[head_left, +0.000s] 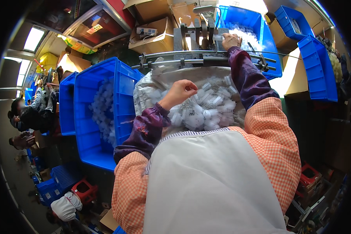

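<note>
My left hand [181, 93] is over a pale plastic sack or sheet [144, 90], its thumb and fingers pinched together; what they hold, if anything, is hidden. Under it lies a heap of small clear and white plastic pieces [206, 111], many with comb-like teeth. Farther off, my right hand [231, 41] reaches to the right side of a grey metal bench machine [200, 35]. Its fingers are closed on a small ribbed, comb-like plastic piece [218, 37] beside the machine's wheels.
Metal rods [171, 57] cross in front of the machine. A blue bin [119, 105] with white pieces stands at left, another blue bin [267, 39] behind my right hand. Cardboard boxes [160, 39] are at the back. People [35, 115] are at far left.
</note>
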`<control>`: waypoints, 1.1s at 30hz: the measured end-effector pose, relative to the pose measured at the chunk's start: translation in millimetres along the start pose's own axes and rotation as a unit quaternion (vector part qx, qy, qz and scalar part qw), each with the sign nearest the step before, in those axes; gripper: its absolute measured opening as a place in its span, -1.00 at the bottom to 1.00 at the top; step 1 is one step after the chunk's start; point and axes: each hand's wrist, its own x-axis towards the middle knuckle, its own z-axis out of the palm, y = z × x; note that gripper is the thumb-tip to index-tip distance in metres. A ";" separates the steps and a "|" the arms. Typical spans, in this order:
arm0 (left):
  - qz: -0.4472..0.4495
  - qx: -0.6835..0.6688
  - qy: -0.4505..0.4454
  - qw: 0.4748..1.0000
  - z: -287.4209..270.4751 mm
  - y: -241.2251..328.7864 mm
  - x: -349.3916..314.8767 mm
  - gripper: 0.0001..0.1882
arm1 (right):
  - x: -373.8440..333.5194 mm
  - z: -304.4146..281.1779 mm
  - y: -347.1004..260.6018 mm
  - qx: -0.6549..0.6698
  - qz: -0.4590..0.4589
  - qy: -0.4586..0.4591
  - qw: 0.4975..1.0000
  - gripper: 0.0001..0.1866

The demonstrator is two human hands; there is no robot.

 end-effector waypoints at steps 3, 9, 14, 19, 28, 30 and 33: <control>0.014 0.018 0.024 0.999 -10.4 -4.0 -3.2 -0.86 | -20.7 -13.6 5.1 0.007 -0.015 0.003 1.000 -0.67; 0.083 0.054 0.106 0.989 -23.3 23.5 -0.7 -0.83 | -23.4 -2.7 -6.0 0.049 -0.010 -0.006 0.999 -0.64; 0.091 0.031 0.141 0.985 -14.4 31.9 5.5 -0.83 | -25.9 4.8 -46.4 0.020 -0.056 0.040 0.997 -0.68; 0.078 0.003 0.163 0.984 -10.9 27.3 8.9 -0.84 | -28.4 3.1 -52.9 0.034 -0.065 0.046 0.996 -0.69; 0.076 -0.022 0.159 0.984 -9.7 28.2 13.3 -0.85 | -14.4 0.4 7.2 0.029 -0.048 0.002 0.998 -0.74; 0.096 -0.020 0.154 0.983 -6.2 31.0 18.6 -0.86 | -1.7 4.2 18.4 0.016 -0.040 -0.036 0.998 -0.75; 0.112 0.007 0.151 0.982 -3.3 40.7 22.6 -0.87 | 6.4 -15.1 27.0 -0.058 -0.053 -0.054 0.995 -0.74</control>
